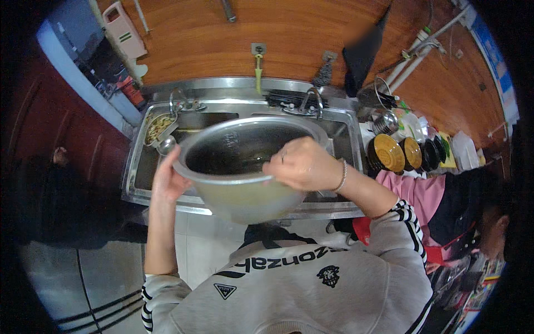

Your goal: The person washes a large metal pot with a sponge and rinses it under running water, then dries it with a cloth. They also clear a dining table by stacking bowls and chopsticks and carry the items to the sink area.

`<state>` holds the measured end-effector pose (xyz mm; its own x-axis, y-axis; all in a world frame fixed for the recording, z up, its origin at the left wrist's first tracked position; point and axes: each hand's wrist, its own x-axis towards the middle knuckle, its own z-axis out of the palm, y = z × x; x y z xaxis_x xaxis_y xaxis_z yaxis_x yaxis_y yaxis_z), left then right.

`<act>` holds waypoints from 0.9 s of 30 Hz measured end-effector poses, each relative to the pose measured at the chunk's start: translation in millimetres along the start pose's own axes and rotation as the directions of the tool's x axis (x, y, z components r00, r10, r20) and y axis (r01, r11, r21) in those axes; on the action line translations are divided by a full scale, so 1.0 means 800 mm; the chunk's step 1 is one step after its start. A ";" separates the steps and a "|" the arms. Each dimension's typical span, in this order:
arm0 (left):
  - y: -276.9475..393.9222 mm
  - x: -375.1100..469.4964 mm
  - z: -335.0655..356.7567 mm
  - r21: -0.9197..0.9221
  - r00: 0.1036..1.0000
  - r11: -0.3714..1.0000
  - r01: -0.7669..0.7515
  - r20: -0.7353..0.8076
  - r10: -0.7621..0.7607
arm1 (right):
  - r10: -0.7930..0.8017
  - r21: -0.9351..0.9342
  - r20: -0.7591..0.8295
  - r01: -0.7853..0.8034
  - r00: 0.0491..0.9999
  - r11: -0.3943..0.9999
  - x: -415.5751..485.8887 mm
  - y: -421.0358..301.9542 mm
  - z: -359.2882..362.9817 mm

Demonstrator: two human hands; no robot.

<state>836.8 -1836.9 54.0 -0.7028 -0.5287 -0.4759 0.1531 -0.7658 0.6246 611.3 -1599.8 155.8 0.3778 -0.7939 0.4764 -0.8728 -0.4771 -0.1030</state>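
Observation:
A large, wide-rimmed metal pot (250, 200) is held tilted in front of my body, over the front edge of the double steel sink (137, 175). My left hand (170, 177) grips its rim at the left, thumb up along the side. At the near right, my right hand (306, 165) is closed at the rim, its fingers curled over the edge; whether it also holds something small there cannot be made out. The dark interior shows a wet sheen and light spots. Just beyond my left thumb is a round metal ladle bowl (166, 145).
A corner strainer with food scraps (160, 127) sits in the left basin. Two faucets (311, 102) rise along the back. Stacked yellow-and-black bowls (388, 152) stand at right. A person in pink and dark clothing (434, 196) is close on my right; a dark-clothed person (66, 200) is at left.

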 end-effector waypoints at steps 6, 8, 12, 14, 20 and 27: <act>-0.055 0.031 -0.036 0.005 0.972 0.999 -0.046 -0.232 0.046 | 0.025 -0.097 0.107 -0.015 0.994 0.995 -0.034 0.022 0.044; -0.068 0.047 -0.033 -0.006 0.933 0.985 -0.174 -0.322 0.162 | 0.073 -0.157 0.056 -0.063 0.996 0.986 -0.052 0.033 0.063; -0.095 0.110 -0.018 -0.085 0.931 0.932 -0.352 -0.132 0.340 | 0.248 -0.246 -0.056 -0.254 0.967 0.936 -0.092 0.083 0.119; -0.108 0.148 -0.014 -0.093 0.927 0.925 -0.369 -0.112 0.359 | 0.332 -0.177 -0.213 -0.370 0.919 0.912 -0.109 0.111 0.148; -0.125 0.212 -0.026 -0.132 0.913 0.909 -0.395 -0.169 0.372 | 0.417 -0.159 -0.329 -0.484 0.848 0.860 -0.116 0.148 0.199; -0.156 0.239 -0.042 -0.175 0.873 0.872 -0.457 -0.275 0.403 | 0.870 0.928 0.361 -0.219 0.335 -0.301 -0.218 0.158 0.212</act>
<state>706.4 -1854.7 -136.1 -0.3607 -0.8706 -0.3345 0.5767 -0.4901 0.6537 487.6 -1585.7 -87.9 -0.5212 -0.8174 -0.2453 0.4670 -0.0326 -0.8837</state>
